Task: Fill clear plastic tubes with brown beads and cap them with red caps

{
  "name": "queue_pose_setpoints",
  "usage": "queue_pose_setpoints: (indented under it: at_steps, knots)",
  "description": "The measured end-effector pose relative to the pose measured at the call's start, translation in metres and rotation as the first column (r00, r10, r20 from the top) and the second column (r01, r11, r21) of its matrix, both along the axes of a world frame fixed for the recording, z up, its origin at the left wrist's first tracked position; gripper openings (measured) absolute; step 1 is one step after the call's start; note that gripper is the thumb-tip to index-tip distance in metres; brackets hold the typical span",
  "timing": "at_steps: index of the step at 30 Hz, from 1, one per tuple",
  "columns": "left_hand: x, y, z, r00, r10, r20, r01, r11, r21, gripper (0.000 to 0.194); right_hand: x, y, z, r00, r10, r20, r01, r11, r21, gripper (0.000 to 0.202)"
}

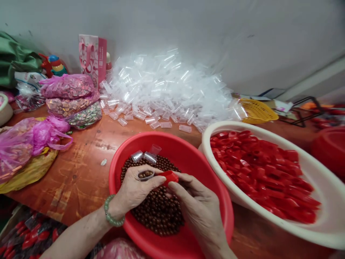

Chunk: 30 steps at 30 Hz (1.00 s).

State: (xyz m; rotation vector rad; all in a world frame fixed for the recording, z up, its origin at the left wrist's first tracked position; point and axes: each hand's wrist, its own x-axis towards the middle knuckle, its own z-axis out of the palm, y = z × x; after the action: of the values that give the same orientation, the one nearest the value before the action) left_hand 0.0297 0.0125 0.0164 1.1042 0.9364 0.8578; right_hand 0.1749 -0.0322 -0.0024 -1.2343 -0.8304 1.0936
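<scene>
Over a red basin (172,135) of brown beads (156,212), my left hand (134,189) is closed around a clear plastic tube (146,175). Several brown beads show in the tube's open end. Between the thumb and fingers of my right hand (198,201) is a red plastic cap (170,177). The cap is beside the tube, and my left thumb reaches close to it, perhaps touching. Inside the basin, a few clear tubes (150,157) lie on the beads beyond my left hand. A green bead bracelet circles my left wrist.
A white basin (215,127) of red caps (264,169) stands at right. Clear tubes (169,86) are heaped against the wall, beside a yellow basket (257,110). Pink plastic bags (72,88) of small pieces and a paper gift bag (91,59) stand at left.
</scene>
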Motion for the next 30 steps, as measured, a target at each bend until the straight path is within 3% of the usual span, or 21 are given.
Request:
queue_pose_setpoints:
  at_steps: [3, 6, 9, 12, 19, 25, 30]
  knots:
    - [0.002, -0.001, -0.001, 1.000, -0.001, 0.006, 0.001, 0.999, 0.041, 0.021, -0.003, 0.000, -0.007, 0.999, -0.045, -0.012, 0.045, 0.999, -0.002, 0.021]
    - [0.003, -0.002, -0.002, 1.000, -0.009, -0.006, 0.009, 0.997, 0.073, 0.019, -0.002, -0.001, -0.008, 0.994, -0.078, 0.078, 0.079, 0.997, -0.014, 0.024]
    - [0.001, -0.003, 0.000, 0.997, -0.072, -0.025, 0.073, 0.997, 0.031, 0.019, 0.001, -0.002, 0.002, 0.970, -0.109, 0.218, 0.106, 0.994, 0.029, 0.023]
    - [-0.004, -0.005, 0.003, 0.990, -0.134, 0.051, 0.136, 0.990, -0.033, 0.021, 0.008, 0.000, 0.014, 0.953, -0.155, 0.262, 0.137, 0.987, 0.086, 0.024]
    - [-0.014, -0.006, -0.001, 0.949, -0.298, -0.104, 0.302, 0.953, 0.031, 0.015, 0.023, 0.001, 0.022, 0.907, 0.039, 0.420, -0.080, 0.993, 0.082, 0.028]
    - [-0.011, -0.008, 0.002, 0.949, -0.313, -0.021, 0.312, 0.949, -0.044, 0.023, 0.022, 0.002, 0.024, 0.897, 0.050, 0.439, -0.124, 0.982, 0.140, 0.017]
    - [-0.010, -0.009, 0.003, 0.935, -0.354, 0.018, 0.354, 0.934, -0.042, 0.013, 0.024, 0.008, 0.033, 0.817, 0.078, 0.572, -0.268, 0.929, 0.256, 0.015]
